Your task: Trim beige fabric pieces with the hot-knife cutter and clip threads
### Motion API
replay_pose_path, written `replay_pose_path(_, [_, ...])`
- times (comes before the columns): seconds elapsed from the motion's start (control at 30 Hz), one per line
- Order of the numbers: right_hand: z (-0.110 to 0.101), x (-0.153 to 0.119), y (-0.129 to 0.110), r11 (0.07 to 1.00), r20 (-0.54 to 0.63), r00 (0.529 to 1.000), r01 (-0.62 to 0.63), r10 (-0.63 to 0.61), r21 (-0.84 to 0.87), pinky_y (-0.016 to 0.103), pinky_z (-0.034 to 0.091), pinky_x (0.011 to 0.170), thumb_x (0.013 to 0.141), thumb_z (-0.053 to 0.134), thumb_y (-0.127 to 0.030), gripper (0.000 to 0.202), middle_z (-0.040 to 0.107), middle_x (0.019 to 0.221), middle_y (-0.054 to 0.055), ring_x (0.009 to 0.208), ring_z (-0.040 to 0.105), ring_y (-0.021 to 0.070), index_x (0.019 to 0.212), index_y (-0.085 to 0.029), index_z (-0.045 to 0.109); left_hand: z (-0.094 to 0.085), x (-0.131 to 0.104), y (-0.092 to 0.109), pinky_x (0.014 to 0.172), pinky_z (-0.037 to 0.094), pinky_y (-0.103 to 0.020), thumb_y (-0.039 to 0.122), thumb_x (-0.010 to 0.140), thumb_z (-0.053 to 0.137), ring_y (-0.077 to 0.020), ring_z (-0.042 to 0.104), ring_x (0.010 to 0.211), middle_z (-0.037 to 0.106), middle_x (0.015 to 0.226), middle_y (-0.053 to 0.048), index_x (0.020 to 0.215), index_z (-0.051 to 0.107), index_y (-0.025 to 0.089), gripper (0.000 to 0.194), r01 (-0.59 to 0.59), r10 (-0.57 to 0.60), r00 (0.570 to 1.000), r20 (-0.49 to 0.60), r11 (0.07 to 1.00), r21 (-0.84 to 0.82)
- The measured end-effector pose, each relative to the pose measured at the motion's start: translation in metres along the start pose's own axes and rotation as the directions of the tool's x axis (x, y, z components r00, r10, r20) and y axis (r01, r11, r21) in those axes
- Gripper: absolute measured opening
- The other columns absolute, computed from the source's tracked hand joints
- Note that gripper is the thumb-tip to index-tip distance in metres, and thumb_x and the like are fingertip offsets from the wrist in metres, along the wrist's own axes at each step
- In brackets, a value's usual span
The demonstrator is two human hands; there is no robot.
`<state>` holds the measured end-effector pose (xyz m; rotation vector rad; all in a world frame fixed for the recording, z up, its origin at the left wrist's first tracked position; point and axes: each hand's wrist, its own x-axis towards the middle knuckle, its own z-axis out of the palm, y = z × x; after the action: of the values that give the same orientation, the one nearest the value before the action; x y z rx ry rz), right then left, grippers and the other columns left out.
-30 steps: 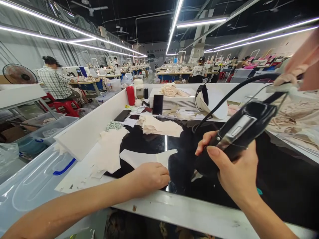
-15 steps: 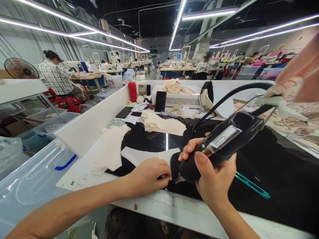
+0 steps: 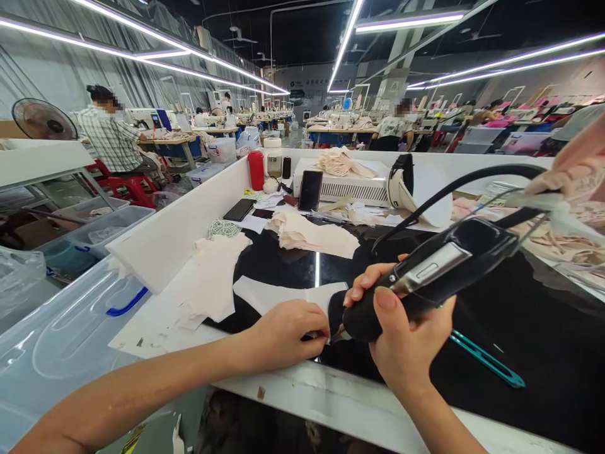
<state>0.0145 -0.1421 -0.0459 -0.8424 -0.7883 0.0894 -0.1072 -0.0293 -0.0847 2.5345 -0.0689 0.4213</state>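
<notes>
My right hand (image 3: 409, 337) is wrapped round a black corded power tool (image 3: 439, 268) with a long silver lever on its upper side. The tool slants down to the left, and its small metal tip (image 3: 341, 335) is close to my left fingertips. My left hand (image 3: 295, 334) rests low over the black tabletop, thumb and fingers pinched together at the near end of a curved white fabric piece (image 3: 276, 296). Part of that piece is hidden behind the hand. A teal slotted tool (image 3: 489, 359) lies to the right of my right hand.
Stacks of cream fabric pieces (image 3: 314, 233) (image 3: 215, 277) lie on the black surface (image 3: 472, 403). Behind stand a phone (image 3: 311, 190), a white vented box (image 3: 350, 188) and a red container (image 3: 256, 170). A black cable (image 3: 454, 183) arches right toward a blurred pinkish shape. Clear plastic bins (image 3: 80, 328) stand left.
The view has shifted slightly. My left fingers have straightened a little into a pinch, and the tool's metal tip shows more plainly beside them. My right hand keeps its hold.
</notes>
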Motion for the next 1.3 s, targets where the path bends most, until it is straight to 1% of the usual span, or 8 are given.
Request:
replay_pose_path(0.33, [0.000,-0.002,0.000,1.000,0.011,1.000,0.003,-0.003,-0.031,0.030,0.058,0.053,0.086,0.080,-0.022,0.038,0.069,0.083,-0.005,0.060,0.066,0.0143,0.113,-0.029,0.053,-0.007,-0.001,-0.005,0.092,0.051,-0.027,0.014,0.099,0.061,-0.0169,0.067,0.096,0.072,0.101,-0.004,0.099,0.070,0.017,0.009,-0.011,0.014,0.999,0.038,0.998,-0.066])
replay_pose_path(0.47, [0.001,-0.002,-0.001,0.999,-0.001,1.000,-0.016,0.016,-0.037,0.031,0.059,0.055,0.086,0.080,-0.022,0.040,0.069,0.084,-0.005,0.061,0.066,0.0144,0.114,-0.030,0.052,-0.007,-0.001,-0.008,0.092,0.051,-0.026,0.012,0.096,0.067,-0.0167,0.065,0.099,0.068,0.105,-0.004,0.099,0.070,0.016,0.006,0.025,-0.023,1.000,0.015,0.995,-0.092])
replay_pose_path(0.6, [0.002,-0.002,-0.001,0.998,-0.010,1.000,-0.021,0.020,-0.054,0.032,0.058,0.055,0.085,0.081,-0.025,0.040,0.069,0.083,-0.005,0.062,0.066,0.0144,0.112,-0.030,0.052,-0.004,-0.001,-0.010,0.092,0.052,-0.028,0.011,0.093,0.070,-0.0173,0.064,0.101,0.066,0.107,-0.004,0.101,0.068,0.017,0.010,0.026,-0.026,1.000,-0.001,0.998,-0.062])
replay_pose_path(0.73, [0.001,-0.001,-0.001,0.998,-0.012,1.000,-0.019,0.019,-0.064,0.030,0.057,0.053,0.085,0.080,-0.025,0.039,0.068,0.082,-0.005,0.061,0.066,0.0144,0.111,-0.030,0.052,-0.002,-0.001,-0.011,0.095,0.051,-0.029,0.011,0.098,0.062,-0.0183,0.064,0.103,0.067,0.109,-0.006,0.100,0.067,0.017,0.008,-0.073,0.074,0.997,-0.015,0.996,0.053])
replay_pose_path(0.87, [0.001,-0.001,-0.001,0.998,-0.006,1.000,-0.015,0.015,-0.061,0.031,0.057,0.053,0.085,0.080,-0.025,0.037,0.069,0.082,-0.006,0.061,0.066,0.0143,0.109,-0.029,0.052,-0.003,-0.003,-0.016,0.091,0.051,-0.030,0.011,0.103,0.054,-0.0195,0.066,0.098,0.070,0.104,-0.007,0.103,0.067,0.015,0.013,-0.221,0.214,0.975,0.057,0.957,0.189])
replay_pose_path(1.07, [0.002,0.000,0.001,0.999,-0.002,1.000,-0.005,0.005,-0.041,0.030,0.056,0.052,0.085,0.081,-0.025,0.037,0.069,0.082,-0.006,0.058,0.065,0.0140,0.109,-0.029,0.052,-0.015,-0.005,-0.018,0.094,0.052,-0.031,0.017,0.109,0.045,-0.0201,0.068,0.103,0.074,0.105,-0.008,0.107,0.067,0.015,0.022,-0.325,0.294,0.944,0.150,0.907,0.267])
replay_pose_path(1.17, [0.002,0.000,0.001,0.999,-0.007,1.000,-0.007,0.007,-0.038,0.030,0.056,0.052,0.085,0.081,-0.026,0.037,0.069,0.082,-0.006,0.058,0.065,0.0139,0.108,-0.029,0.052,-0.021,-0.007,-0.019,0.096,0.052,-0.031,0.023,0.110,0.046,-0.0201,0.068,0.107,0.074,0.111,-0.010,0.114,0.067,0.015,0.023,-0.364,0.332,0.930,0.155,0.886,0.286])
replay_pose_path(1.3, [0.002,-0.001,0.000,0.999,0.002,1.000,-0.011,0.011,-0.035,0.031,0.057,0.052,0.086,0.081,-0.027,0.036,0.068,0.083,-0.006,0.059,0.066,0.0141,0.107,-0.029,0.052,-0.019,-0.010,-0.024,0.100,0.054,-0.034,0.029,0.108,0.051,-0.0224,0.068,0.110,0.072,0.114,-0.012,0.120,0.067,0.011,0.026,-0.410,0.382,0.912,0.149,0.843,0.349])
